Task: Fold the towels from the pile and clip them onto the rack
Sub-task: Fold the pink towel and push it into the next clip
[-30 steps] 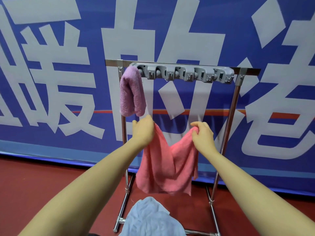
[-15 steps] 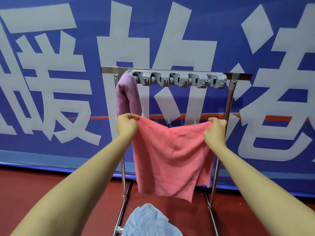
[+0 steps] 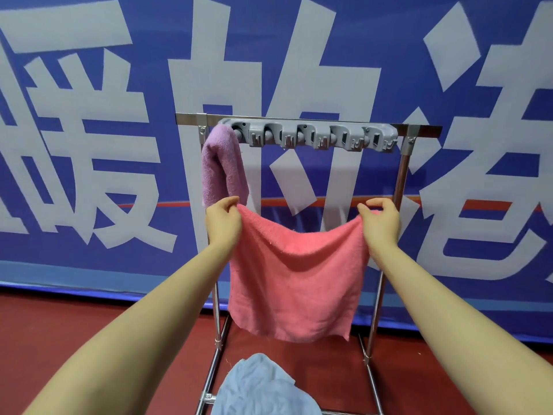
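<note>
At frame centre the left hand (image 3: 223, 221) and right hand (image 3: 381, 223) each pinch a top corner of the pink towel (image 3: 294, 274), spread before the rack (image 3: 402, 187) (purple towel (image 3: 223, 166) clipped upper left).

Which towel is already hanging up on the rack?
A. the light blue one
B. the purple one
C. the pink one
B: the purple towel hangs folded from the leftmost clip of the rack, while both hands hold the pink towel below it and the light blue towel lies at the bottom of the view.

pink towel (image 3: 294, 277) between both hands
</note>
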Tool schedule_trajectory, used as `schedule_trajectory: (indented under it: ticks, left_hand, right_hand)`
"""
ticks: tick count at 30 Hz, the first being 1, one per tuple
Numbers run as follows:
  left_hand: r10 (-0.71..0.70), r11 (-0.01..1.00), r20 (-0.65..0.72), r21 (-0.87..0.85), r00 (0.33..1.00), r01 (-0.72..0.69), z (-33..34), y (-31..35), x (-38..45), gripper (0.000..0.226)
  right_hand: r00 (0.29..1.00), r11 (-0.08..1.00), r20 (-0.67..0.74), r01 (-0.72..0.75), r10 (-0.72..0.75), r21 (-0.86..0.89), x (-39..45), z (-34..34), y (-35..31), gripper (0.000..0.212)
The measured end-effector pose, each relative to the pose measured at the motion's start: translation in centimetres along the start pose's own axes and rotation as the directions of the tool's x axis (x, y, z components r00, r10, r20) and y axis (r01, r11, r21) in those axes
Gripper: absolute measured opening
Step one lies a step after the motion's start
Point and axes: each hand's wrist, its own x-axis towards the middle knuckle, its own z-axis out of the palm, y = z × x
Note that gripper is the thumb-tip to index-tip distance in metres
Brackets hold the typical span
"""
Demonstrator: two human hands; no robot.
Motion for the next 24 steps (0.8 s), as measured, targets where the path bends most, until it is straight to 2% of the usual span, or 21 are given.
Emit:
schedule_trajectory:
  ticks: [2,4,8,11,14,16,19,22,24]
  left_hand:
    - [0.058,0.997,0.054,0.046,0.997,-0.06,0.4,-0.2,-0.4,0.045]
    - [0.178,0.978,0.107,0.09,0.978,-0.187,1.2,0.0,-1.1,0.044]
    - [0.404,0.882,0.24,0.154,0.883,-0.446,3.0,1.7,-2.7,0.043]
    - [0.455,0.828,0.368,0.161,0.811,-0.537,4.1,2.5,-3.7,0.043]
    - [0.446,0.801,0.517,0.134,0.731,-0.584,5.0,2.7,-4.3,0.027]
    - [0.422,0.833,0.512,0.108,0.748,-0.543,5.2,3.0,-4.4,0.016]
    - [0.4,0.874,0.427,0.088,0.811,-0.478,5.2,3.7,-4.3,0.021]
    - [0.399,0.881,0.371,0.098,0.839,-0.462,4.9,4.7,-3.7,0.022]
    - [0.404,0.872,0.376,0.116,0.834,-0.475,4.7,5.4,-3.3,0.021]
  right_hand:
    - [0.996,1.0,0.089,0.013,-0.012,-0.013,0.1,0.3,0.3,0.016]
    - [0.977,0.999,0.211,0.039,-0.036,-0.012,-0.4,0.8,0.3,0.021]
    - [0.905,0.994,0.411,0.093,-0.112,0.066,-1.8,1.9,-1.1,0.033]
    - [0.861,0.981,0.481,0.097,-0.167,0.169,-2.5,2.3,-2.9,0.038]
    - [0.822,0.97,0.53,0.108,-0.209,0.216,-2.9,2.5,-4.1,0.04]
    - [0.807,0.966,0.545,0.115,-0.227,0.232,-3.0,2.5,-4.4,0.04]
    - [0.797,0.952,0.55,0.101,-0.251,0.288,-3.2,2.1,-4.2,0.036]
    - [0.824,0.961,0.53,0.063,-0.203,0.269,-3.1,1.9,-3.2,0.041]
    - [0.84,0.968,0.505,0.088,-0.198,0.233,-3.2,2.0,-2.6,0.031]
